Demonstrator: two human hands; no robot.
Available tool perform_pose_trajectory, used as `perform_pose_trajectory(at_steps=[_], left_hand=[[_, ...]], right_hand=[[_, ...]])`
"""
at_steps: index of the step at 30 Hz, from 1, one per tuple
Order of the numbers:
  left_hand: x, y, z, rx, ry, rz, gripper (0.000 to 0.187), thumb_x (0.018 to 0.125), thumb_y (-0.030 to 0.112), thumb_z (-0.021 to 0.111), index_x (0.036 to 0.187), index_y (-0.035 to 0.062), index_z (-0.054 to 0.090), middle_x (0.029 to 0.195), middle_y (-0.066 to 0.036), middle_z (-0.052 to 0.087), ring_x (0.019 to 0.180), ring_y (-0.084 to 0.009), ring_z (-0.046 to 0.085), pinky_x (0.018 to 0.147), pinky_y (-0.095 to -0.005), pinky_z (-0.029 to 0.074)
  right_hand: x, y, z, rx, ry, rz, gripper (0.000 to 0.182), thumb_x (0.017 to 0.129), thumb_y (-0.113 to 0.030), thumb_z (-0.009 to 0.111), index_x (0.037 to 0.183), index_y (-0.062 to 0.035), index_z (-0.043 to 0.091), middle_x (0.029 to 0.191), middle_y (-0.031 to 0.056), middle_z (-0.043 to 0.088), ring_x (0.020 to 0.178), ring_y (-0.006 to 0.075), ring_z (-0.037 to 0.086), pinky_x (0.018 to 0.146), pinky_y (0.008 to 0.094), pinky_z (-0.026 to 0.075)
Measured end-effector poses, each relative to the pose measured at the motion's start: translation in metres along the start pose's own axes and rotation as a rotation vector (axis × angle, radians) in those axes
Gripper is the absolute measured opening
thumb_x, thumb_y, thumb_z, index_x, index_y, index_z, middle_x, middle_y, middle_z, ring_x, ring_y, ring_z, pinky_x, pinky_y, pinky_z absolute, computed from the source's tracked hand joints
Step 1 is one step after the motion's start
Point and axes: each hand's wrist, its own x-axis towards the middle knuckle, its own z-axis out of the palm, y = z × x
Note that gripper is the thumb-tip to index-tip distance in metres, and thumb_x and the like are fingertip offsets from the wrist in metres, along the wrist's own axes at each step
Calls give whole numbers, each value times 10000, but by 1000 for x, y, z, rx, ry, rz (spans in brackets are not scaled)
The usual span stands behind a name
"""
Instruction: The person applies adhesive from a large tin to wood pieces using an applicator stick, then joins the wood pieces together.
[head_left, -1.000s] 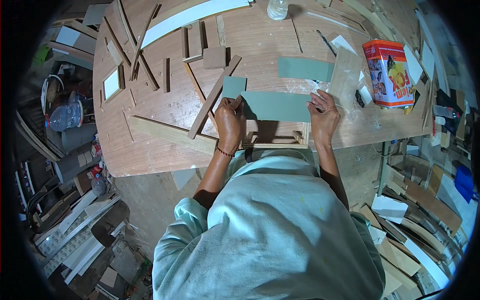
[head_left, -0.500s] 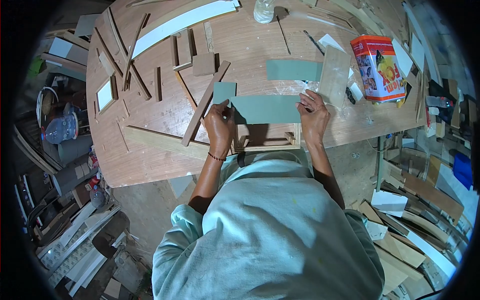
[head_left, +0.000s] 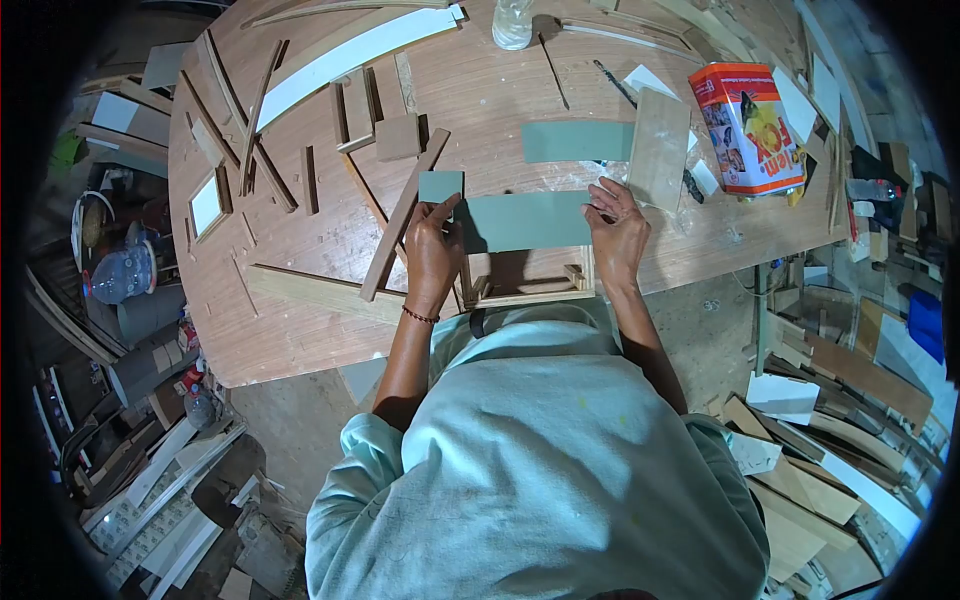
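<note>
A long green panel (head_left: 527, 220) spans the space between my two hands. My left hand (head_left: 434, 255) is closed on its left end, thumb and fingertips pinched together at the edge. At the opposite end my right hand (head_left: 618, 240) pinches the panel with bent fingers. Below the panel, close to my body, lies a shallow wooden frame (head_left: 535, 297), partly covered by it. A small green piece (head_left: 441, 186) shows just beyond my left fingertips. Another green strip (head_left: 575, 141) rests farther back, beside a pale wooden board (head_left: 659, 148).
Left of my hand, a brown wooden strip (head_left: 405, 215) crosses the table (head_left: 330, 240) at a slant, near a long light batten (head_left: 320, 290). An orange-red tin (head_left: 747, 130) stands at the right. A clear jar (head_left: 512, 25) and a thin dark rod (head_left: 553, 70) are at the back.
The view has shifted slightly, moving the table things a little left in the picture. Both hands stay at the ends of the green panel, with the right fingers slightly more curled.
</note>
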Motion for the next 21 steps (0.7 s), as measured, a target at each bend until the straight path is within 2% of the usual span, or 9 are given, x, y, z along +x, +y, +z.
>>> perform_pose_trajectory(at_steps=[2,3,5,21], left_hand=[[0,0,1,-9,35,-19,339,690,-60,561,1021,1,597,793,-134,537,691,-236,538,645,-326,448],[0,0,2,-18,71,-35,318,688,-58,563,1000,-13,603,790,-139,551,692,-239,549,650,-326,451],[2,-2,0,13,51,-19,306,684,-57,567,986,-20,606,783,-143,560,688,-243,557,650,-325,455],[4,-3,-5,-73,11,-28,288,667,-44,603,956,-36,606,768,-146,579,669,-232,589,641,-308,471]], right_hand=[[0,-4,-1,5,-33,50,404,684,83,615,1071,25,515,966,137,616,853,171,594,763,262,483],[0,-2,0,5,-33,50,404,684,83,615,1071,25,515,966,137,616,853,171,594,763,262,483],[1,3,1,4,-8,-15,403,678,68,630,1062,-8,532,947,137,625,797,179,615,679,270,501],[5,5,1,76,-32,20,429,679,88,613,1086,-6,519,971,140,611,816,191,609,700,277,496]])
